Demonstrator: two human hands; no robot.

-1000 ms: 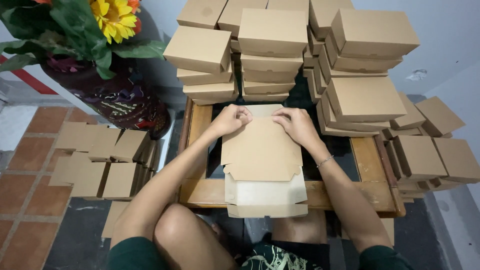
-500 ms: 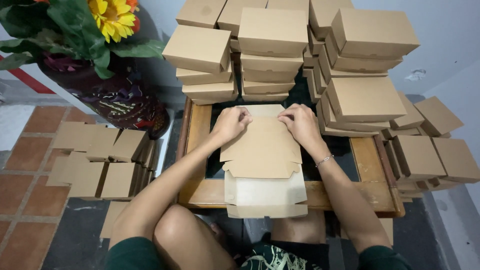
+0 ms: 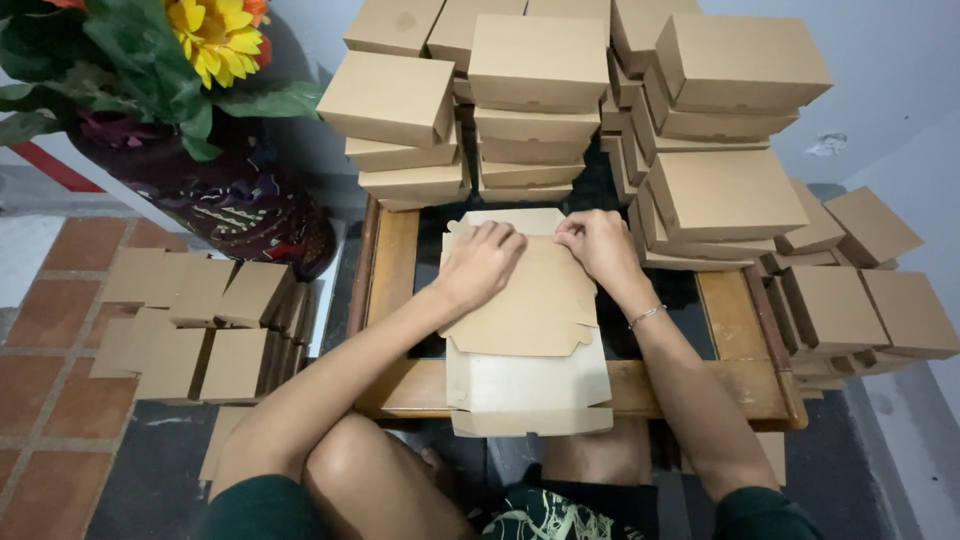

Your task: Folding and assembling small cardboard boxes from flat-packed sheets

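While the flat brown cardboard box blank (image 3: 525,300) lies on the low wooden table (image 3: 735,330), the left hand (image 3: 485,262) and right hand (image 3: 598,243) press its far edge with curled fingers, gripping nothing; the sheet looks light, stiff, creasable; best held at its flaps.

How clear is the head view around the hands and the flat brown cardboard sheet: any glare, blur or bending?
Head view: soft even light, no glare; left hand, right hand and flat brown cardboard sheet sharp; wide-lens bending leans the stacked brown cardboard boxes outward at the edges.
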